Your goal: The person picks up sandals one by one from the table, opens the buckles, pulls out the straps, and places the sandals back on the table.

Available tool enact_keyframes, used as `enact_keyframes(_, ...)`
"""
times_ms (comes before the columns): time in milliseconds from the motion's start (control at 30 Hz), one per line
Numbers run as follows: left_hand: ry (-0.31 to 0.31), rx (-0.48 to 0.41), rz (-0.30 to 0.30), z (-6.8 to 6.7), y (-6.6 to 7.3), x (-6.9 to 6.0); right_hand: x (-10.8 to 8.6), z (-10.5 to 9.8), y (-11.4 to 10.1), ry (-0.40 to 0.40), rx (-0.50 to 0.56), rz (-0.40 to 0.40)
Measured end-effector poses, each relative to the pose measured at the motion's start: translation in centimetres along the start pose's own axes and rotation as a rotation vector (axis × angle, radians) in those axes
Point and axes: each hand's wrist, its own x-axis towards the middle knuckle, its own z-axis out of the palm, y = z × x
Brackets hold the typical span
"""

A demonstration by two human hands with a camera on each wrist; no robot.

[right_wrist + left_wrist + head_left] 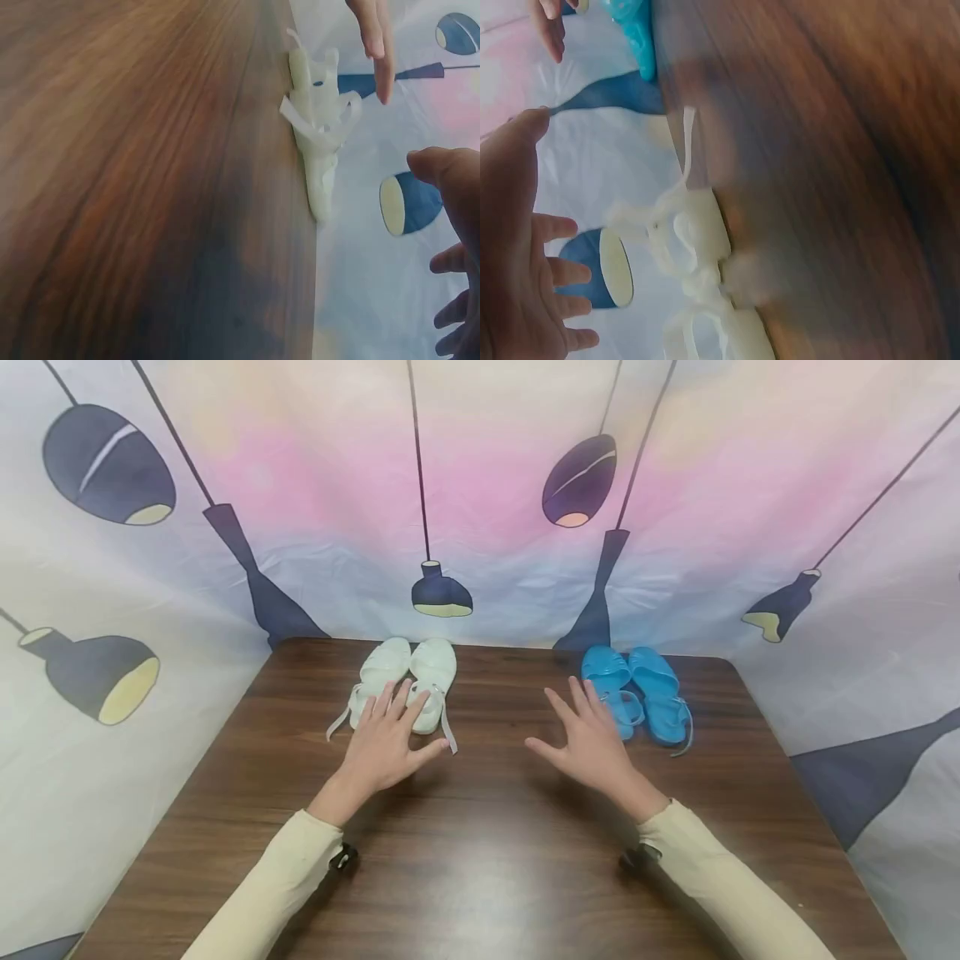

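Note:
A pair of pale white-green sandals (432,662) with loose straps lies at the back left of the table, also in the left wrist view (705,225) and right wrist view (313,142). My left hand (386,747) hovers over their near ends, fingers spread, holding nothing, and partly hides them. A pair of blue sandals (656,693) lies at the back right. Just left of and in front of them, my right hand (592,747) is raised with spread fingers and nothing in it, covering part of the left blue sandal.
The brown wooden table (480,827) reaches back to a fabric backdrop (337,485) printed with hanging lamps, which also flanks it on both sides. Both forearms, in cream sleeves (277,877), extend over the table's near part. A dark device (345,857) is at the left wrist.

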Motion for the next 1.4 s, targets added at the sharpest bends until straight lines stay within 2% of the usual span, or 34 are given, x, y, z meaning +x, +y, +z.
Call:
enact_keyframes(300, 0.051, -0.004, 0.037, -0.8, -2.4, 1.4, 2.9, 1.4, -2.6, -0.044, 0.097, -0.021)
enact_keyframes(600, 0.044, -0.056, 0.05, -0.8, -4.5, 3.7, 5.7, 3.5, -5.1, -0.05, 0.152, -0.091)
enact_keyframes(800, 0.038, -0.112, 0.09, -0.7, -5.8, 5.1, 7.6, 4.9, -6.7, -0.046, 0.179, -0.122)
enact_keyframes(900, 0.036, -0.112, 0.111, -0.7, -6.4, 5.8, 8.4, 5.5, -7.4, -0.04, 0.216, -0.13)
enact_keyframes(1067, 0.042, -0.133, 0.132, -0.1, -7.0, 6.7, 9.8, 6.9, -8.3, -0.032, 0.302, -0.12)
enact_keyframes(1233, 0.022, -0.157, 0.113, 0.5, -7.0, 7.5, 11.1, 8.0, -9.0, -0.046, 0.375, -0.076)
enact_keyframes(1400, -0.01, -0.139, 0.104, 0.7, -6.9, 7.9, 12.0, 8.8, -9.5, -0.067, 0.406, -0.027)
